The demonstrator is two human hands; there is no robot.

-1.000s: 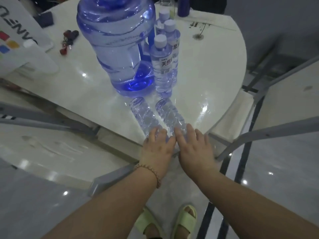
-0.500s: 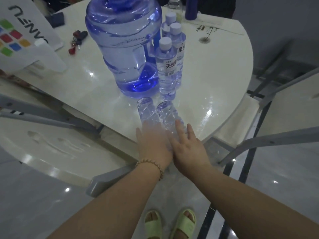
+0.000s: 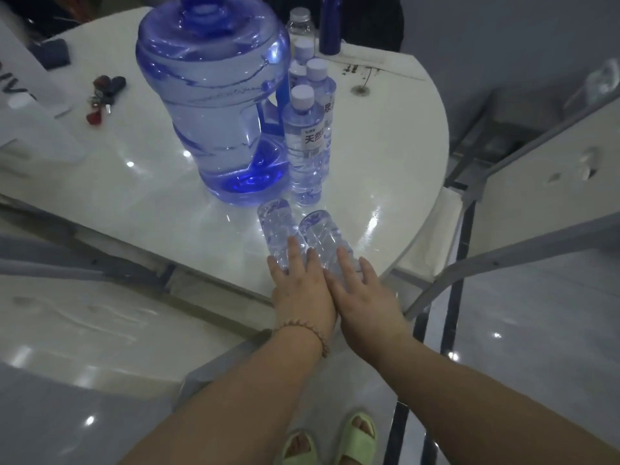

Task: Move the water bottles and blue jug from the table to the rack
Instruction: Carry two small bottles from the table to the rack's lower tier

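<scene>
A large blue jug [image 3: 214, 105] stands on the round white table [image 3: 396, 156]. Right of it, three capped water bottles stand in a row: the nearest [image 3: 303, 142], one behind it [image 3: 322, 92] and a third [image 3: 303, 52] mostly hidden. Two clear bottles lie side by side at the table's near edge, a left one [image 3: 276, 223] and a right one [image 3: 322, 229]. My left hand [image 3: 302, 286] rests on the left lying bottle, fingers fairly straight. My right hand [image 3: 364, 293] lies the same way on the right one. Both hands hide the bottles' near ends.
Keys [image 3: 104, 95], a dark flat item [image 3: 50, 53] and a white sign [image 3: 23, 105] lie at the table's left. A clear bottle [image 3: 299, 25] and dark blue flask [image 3: 330, 21] stand at the back. Grey metal bars [image 3: 503, 260] and white surfaces [image 3: 84, 313] flank the table.
Both hands have slid forward from the near ends of the lying bottles further onto their bodies. The view has moved closer to the table.
</scene>
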